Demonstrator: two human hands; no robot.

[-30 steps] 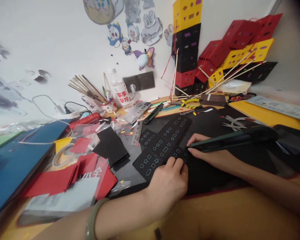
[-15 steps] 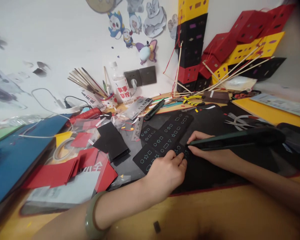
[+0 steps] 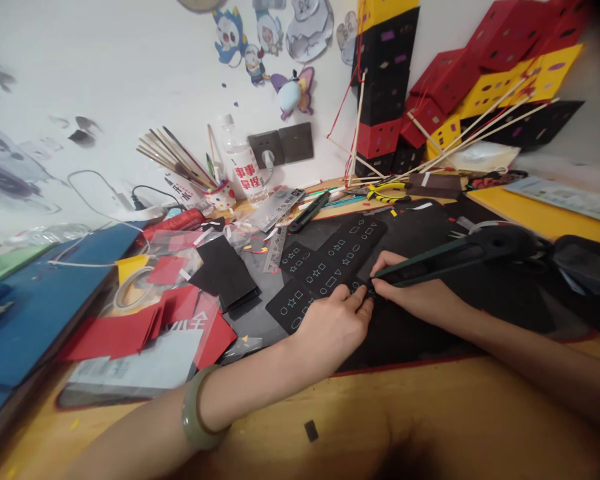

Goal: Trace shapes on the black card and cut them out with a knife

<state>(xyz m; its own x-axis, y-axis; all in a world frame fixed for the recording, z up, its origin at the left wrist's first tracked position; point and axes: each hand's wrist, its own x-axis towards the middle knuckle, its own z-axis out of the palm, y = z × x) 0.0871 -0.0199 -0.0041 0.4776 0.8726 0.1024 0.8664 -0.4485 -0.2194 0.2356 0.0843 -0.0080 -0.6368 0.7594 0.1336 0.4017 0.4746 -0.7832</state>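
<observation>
On the dark cutting mat (image 3: 420,230) lies black card (image 3: 325,267) with rows of outlined stars, circles, squares, triangles and ovals. My left hand (image 3: 337,327), a bangle on its wrist, presses down on the card's near right part with curled fingers, covering some of the outlines. Pinched in my right hand (image 3: 415,297) is a long dark green utility knife (image 3: 445,257), its body slanting up to the right. Its tip meets the card just beside my left fingertips; the blade itself is too small to make out.
Folded black card (image 3: 227,273), red paper (image 3: 115,330) and a tape roll (image 3: 133,290) lie left. Behind are another cutter (image 3: 309,212), a clear ruler (image 3: 276,250), yellow-handled pliers (image 3: 387,192), a bottle (image 3: 243,167) and stacked boxes (image 3: 383,80). Thin sticks (image 3: 480,133) lean right.
The view has shifted slightly. My right hand has moved a little up and left, and the knife's rear end has swung up and left. My left hand still presses the card.
</observation>
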